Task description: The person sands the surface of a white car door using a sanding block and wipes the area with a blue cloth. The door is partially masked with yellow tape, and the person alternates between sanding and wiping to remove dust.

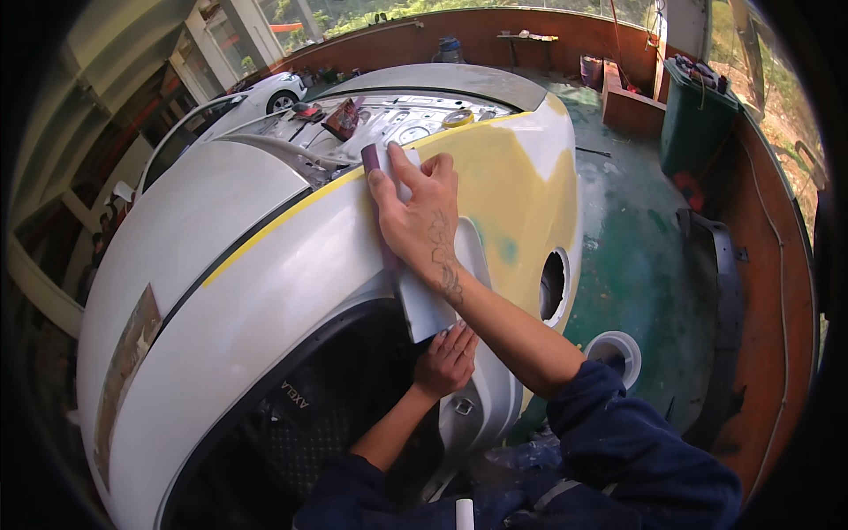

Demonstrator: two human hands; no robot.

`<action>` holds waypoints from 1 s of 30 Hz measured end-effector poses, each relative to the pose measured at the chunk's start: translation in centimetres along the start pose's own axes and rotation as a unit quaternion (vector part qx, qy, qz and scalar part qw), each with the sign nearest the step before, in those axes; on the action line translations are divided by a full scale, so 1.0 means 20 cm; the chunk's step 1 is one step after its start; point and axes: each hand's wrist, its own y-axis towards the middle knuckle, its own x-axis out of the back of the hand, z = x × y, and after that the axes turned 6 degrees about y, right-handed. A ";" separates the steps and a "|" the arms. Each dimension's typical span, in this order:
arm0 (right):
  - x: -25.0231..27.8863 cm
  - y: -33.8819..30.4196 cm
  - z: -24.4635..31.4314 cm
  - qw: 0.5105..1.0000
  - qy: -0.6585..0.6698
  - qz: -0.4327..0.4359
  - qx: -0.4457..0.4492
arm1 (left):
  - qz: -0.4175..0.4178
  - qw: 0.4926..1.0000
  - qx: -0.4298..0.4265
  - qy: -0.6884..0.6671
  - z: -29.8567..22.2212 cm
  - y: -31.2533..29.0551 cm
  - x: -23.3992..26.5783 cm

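A long flat sanding board (426,307), pale on its face with a purple strip along one edge, lies lengthwise against the car's curved rear side panel (309,252). My right hand (420,208) grips its far end, thumb on the left side and fingers over the top. Lower down, my left hand (446,360) holds the near end with its fingers close together. Yellowish filler (503,190) covers much of the panel to the right of the board. Yellow tape (291,223) follows the panel's upper edge. The board's underside is hidden.
A dark door opening (300,406) lies left of my left arm. The panel has a round hole (555,284). A white bucket (616,353), a green bin (698,115) and a black bumper-like part (714,300) stand to the right. A tape roll (458,118) rests beyond the panel.
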 end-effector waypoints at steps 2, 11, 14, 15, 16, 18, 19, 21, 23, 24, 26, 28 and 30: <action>0.02 -0.25 0.16 0.994 0.049 0.031 0.097 | 0.010 1.000 0.012 -0.007 0.01 -0.09 -0.03; -0.04 0.16 0.00 1.000 -0.006 -0.019 0.008 | 0.022 1.000 0.012 0.019 -0.01 -0.04 -0.02; -0.03 -0.25 0.17 0.992 0.068 0.049 0.091 | 0.045 0.998 0.032 0.005 0.02 -0.19 -0.04; -0.01 -0.21 0.14 0.992 0.059 0.028 0.112 | 0.043 0.999 0.026 -0.004 0.02 -0.18 -0.07; -0.01 -0.18 0.09 0.990 0.058 0.014 0.125 | 0.041 0.999 0.026 0.007 0.02 -0.15 -0.05; 0.00 0.05 -0.02 0.997 0.012 -0.009 0.070 | 0.023 0.999 0.014 0.030 0.00 -0.02 -0.02; 0.00 0.16 -0.09 0.998 -0.011 -0.020 0.051 | 0.018 0.999 0.004 0.047 -0.01 0.00 0.00; -0.02 0.21 -0.13 0.999 -0.016 -0.036 0.026 | 0.032 0.998 0.009 0.055 0.00 -0.03 0.00; -0.01 0.10 -0.06 0.999 -0.012 -0.025 0.023 | 0.025 0.999 0.016 0.034 0.00 -0.02 0.00; -0.01 -0.06 0.03 0.999 0.003 0.003 0.036 | 0.029 0.998 0.008 0.047 0.02 -0.03 -0.01; 0.03 -0.32 0.12 0.993 0.054 0.037 0.096 | 0.045 0.998 0.003 0.041 0.03 -0.11 -0.06; 0.04 -0.20 0.02 0.995 0.039 0.016 0.087 | 0.060 0.998 0.015 0.016 0.04 -0.15 -0.08; 0.08 0.13 -0.21 1.000 -0.019 -0.019 0.006 | 0.030 0.999 -0.002 0.027 0.00 -0.02 -0.02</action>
